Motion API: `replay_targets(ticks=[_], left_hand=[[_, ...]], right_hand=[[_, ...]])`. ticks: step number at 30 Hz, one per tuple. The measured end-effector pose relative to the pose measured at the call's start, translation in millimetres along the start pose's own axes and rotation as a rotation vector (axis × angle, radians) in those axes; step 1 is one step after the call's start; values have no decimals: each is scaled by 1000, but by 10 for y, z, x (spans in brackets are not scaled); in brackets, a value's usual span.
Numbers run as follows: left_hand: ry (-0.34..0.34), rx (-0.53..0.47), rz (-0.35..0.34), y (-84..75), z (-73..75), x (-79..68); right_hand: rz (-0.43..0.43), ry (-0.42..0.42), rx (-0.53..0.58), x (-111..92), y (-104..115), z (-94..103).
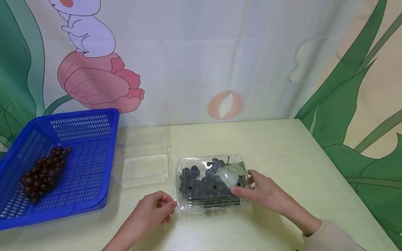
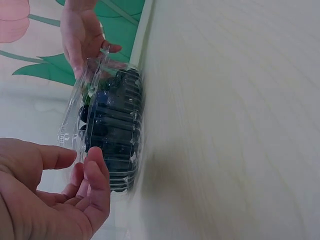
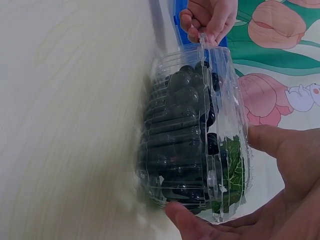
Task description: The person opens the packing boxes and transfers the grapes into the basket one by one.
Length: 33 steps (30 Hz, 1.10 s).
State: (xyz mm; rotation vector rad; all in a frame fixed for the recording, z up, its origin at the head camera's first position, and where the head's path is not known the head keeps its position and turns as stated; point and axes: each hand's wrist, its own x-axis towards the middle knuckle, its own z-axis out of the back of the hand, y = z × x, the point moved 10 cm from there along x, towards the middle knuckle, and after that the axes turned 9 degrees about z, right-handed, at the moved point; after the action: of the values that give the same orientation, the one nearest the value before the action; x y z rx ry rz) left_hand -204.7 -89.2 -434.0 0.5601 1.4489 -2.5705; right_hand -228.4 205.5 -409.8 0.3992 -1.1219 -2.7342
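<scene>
A clear plastic clamshell box with dark grapes and a green leaf inside stands on the table with its lid down. My right hand grips the box's right end, thumb on the lid and fingers around the side. In the right wrist view, the thumb presses the lid near the leaf. At the front left corner, my left hand pinches the box's rim between thumb and fingers. That hand appears close up in the left wrist view, fingertips at the rim.
A blue plastic basket holding a bunch of reddish-brown grapes stands on the left. Between basket and box lies another clear plastic container, spread open. A printed curtain hangs behind the pale table.
</scene>
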Motion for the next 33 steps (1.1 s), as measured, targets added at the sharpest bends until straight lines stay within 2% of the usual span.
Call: replay_targets(ticks=[6, 9, 14, 22, 26, 33], left_hand=[[8, -51, 39, 13, -25, -2], [30, -111, 40, 16, -49, 8], [68, -201, 55, 43, -85, 21], [61, -297, 74, 82, -91, 24], [50, -320, 90, 102, -92, 27], [58, -346, 67, 95, -111, 41]], right_hand=[[31, -47, -85, -30, 53, 54], [79, -89, -158, -54, 128, 91], [256, -191, -297, -90, 379, 120], [548, -274, -511, -181, 799, 3], [663, -284, -576, -210, 979, -103], [808, -254, -629, -252, 1264, -328]])
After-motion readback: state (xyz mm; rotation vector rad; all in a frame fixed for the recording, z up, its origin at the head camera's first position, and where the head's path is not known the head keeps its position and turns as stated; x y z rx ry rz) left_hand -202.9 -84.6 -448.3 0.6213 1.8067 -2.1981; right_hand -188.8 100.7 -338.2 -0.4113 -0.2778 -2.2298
